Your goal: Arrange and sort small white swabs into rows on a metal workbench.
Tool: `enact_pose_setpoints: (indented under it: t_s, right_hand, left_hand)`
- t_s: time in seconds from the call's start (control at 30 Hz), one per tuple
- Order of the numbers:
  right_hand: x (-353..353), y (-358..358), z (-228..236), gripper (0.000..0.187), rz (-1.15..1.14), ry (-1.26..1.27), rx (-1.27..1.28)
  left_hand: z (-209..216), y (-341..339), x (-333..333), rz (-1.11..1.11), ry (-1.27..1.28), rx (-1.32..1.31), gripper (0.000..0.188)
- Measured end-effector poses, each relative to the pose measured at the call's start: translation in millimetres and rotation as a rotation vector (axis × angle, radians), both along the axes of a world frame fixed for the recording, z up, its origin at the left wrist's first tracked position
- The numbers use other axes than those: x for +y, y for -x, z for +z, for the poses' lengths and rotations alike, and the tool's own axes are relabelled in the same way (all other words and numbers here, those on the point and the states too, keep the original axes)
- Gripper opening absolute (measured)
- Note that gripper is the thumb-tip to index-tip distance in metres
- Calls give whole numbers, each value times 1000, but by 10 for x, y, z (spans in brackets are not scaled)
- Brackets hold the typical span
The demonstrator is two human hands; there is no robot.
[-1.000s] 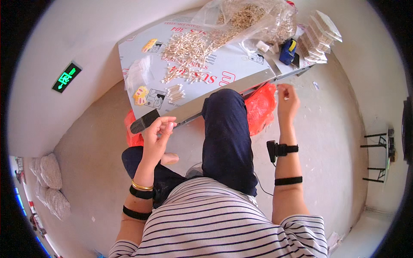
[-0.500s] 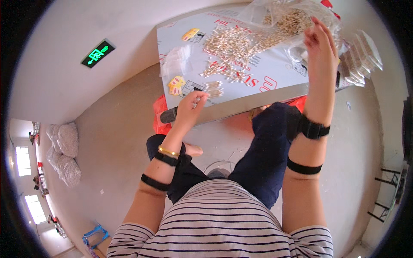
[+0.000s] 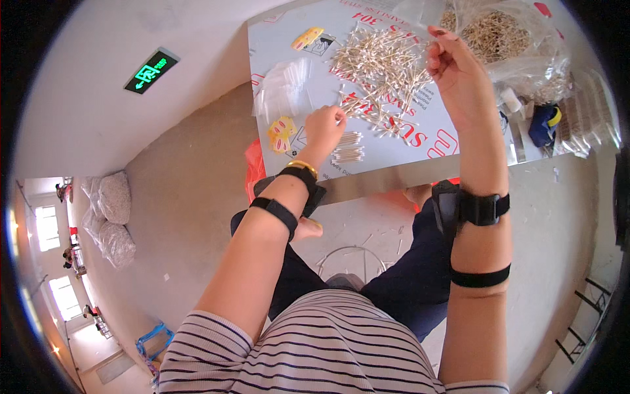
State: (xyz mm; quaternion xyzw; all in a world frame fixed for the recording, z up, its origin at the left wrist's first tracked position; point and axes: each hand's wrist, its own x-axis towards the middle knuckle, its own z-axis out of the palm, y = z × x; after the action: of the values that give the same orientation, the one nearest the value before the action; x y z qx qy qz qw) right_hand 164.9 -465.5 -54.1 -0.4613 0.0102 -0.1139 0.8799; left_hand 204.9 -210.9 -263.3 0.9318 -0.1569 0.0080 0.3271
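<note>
Cotton swabs [image 3: 377,65] lie in a loose heap on the metal-topped table [image 3: 440,111]. My left hand [image 3: 325,128] is at the heap's near left edge, its fingers curled and pinched together; whatever they may hold is too small to see. Just beside it, a small neat row of swabs [image 3: 348,148] lies side by side. Over the heap's right side hovers my right hand [image 3: 456,65], fingers half bent and apart, with nothing visible in them. Behind it a clear plastic bag [image 3: 525,56] bulges with more swabs.
Clear plastic sleeves [image 3: 285,85] lie at the table's left, between yellow printed cards [image 3: 282,134]. At the right are a dark blue tape dispenser [image 3: 543,125] and filled clear packets [image 3: 587,118]. White stuffed sacks [image 3: 115,200] stand on the floor at left.
My left hand has moved from the neat row up to the loose heap. My right hand has come down and left from the plastic bag to the heap. The view has shifted slightly.
</note>
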Motion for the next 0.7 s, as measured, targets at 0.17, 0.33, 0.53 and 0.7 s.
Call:
enact_pose_setpoints:
  t_s: [0.17, 0.33, 0.53, 0.7]
  right_hand:
    - [66, -88, 16, 25, -40, -25, 52]
    - [71, -117, -6, 27, 116, 64, -20]
    - [157, -67, 19, 26, 78, 59, -33]
    - [336, -56, 154, 15, 266, -147, -316]
  left_hand:
    - [-150, -204, -155, -40, -268, -152, 12]
    - [-188, -302, -107, -103, -299, -166, 11]
    - [-55, -364, 72, -187, -261, -249, 7]
    - [-29, -237, 176, -262, -199, -303, 7]
